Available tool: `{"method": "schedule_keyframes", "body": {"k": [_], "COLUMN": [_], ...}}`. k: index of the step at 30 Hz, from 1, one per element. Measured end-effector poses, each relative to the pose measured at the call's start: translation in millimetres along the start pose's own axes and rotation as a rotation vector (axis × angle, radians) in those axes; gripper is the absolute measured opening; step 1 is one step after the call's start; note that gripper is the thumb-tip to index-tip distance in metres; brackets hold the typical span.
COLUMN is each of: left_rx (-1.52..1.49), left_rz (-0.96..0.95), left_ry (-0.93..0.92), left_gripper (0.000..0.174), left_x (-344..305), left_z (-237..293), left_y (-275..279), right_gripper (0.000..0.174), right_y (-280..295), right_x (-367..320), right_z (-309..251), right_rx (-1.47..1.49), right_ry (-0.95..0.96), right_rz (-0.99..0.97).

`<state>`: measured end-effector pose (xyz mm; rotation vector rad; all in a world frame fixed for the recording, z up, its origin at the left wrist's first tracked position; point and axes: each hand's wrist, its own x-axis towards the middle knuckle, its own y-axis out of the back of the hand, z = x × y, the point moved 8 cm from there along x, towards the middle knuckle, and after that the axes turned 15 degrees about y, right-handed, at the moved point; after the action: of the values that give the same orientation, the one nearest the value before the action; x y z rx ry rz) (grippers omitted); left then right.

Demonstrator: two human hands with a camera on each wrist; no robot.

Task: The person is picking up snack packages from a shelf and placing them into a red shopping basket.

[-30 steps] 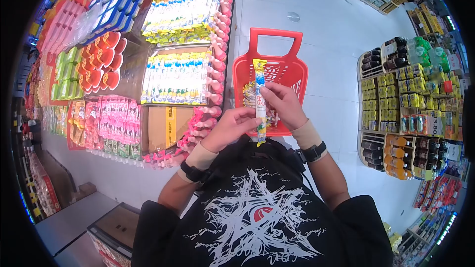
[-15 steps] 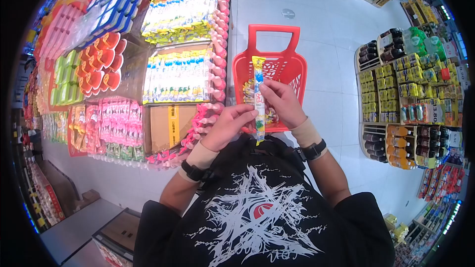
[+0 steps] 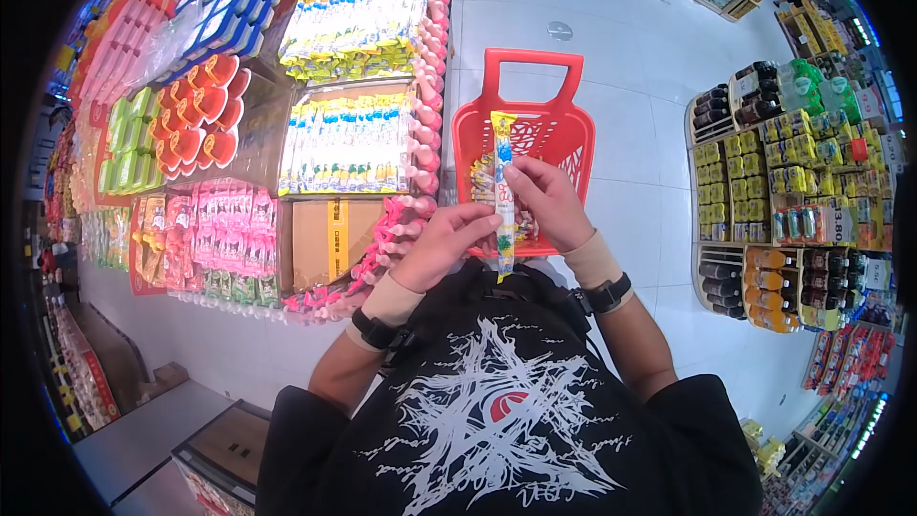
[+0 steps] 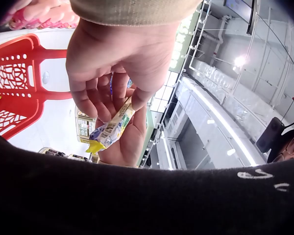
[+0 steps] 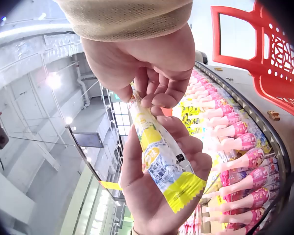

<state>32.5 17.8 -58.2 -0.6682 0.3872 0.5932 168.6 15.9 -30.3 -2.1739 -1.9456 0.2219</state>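
Observation:
Both hands hold a long, slim snack packet (image 3: 501,139) upright over the red shopping basket, in front of the body. Its wrapper is white and blue with yellow crimped ends. The left hand (image 3: 441,247) pinches its lower half between thumb and fingers. Higher up, the right hand (image 3: 551,203) grips it by the thumb and fingertips. In the right wrist view the packet (image 5: 159,156) slants down across the left hand (image 5: 137,181), its yellow end toward the camera. The left wrist view shows its other printed side.
Below the hands stands the red basket (image 3: 571,148) with its handle raised and several packets inside. On the left, a display holds boxes of similar packets (image 3: 349,143), edged with pink bottle-shaped items (image 3: 420,158). Drink shelves (image 3: 755,191) stand on the right, across the pale floor (image 3: 635,115).
Both hands keep hold of the packet. The left fingers sit slightly higher along it than a second ago. The surroundings shift a little with the head.

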Motion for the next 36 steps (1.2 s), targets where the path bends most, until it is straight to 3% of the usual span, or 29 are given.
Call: {"method": "schedule_keyframes", "body": {"k": [36], "left_rx": [0.049], "left_rz": [0.002], "left_ry": [0.015], "left_gripper": [0.027], "left_x": [3.4], "left_z": [7.5], "left_y": [3.6], "right_gripper": [0.015], "right_y": [-7.3], "right_x": [7.8], "right_z": [-0.3], "right_rx": [-0.004], "right_ry": [0.014], "right_rz": [0.077]}}
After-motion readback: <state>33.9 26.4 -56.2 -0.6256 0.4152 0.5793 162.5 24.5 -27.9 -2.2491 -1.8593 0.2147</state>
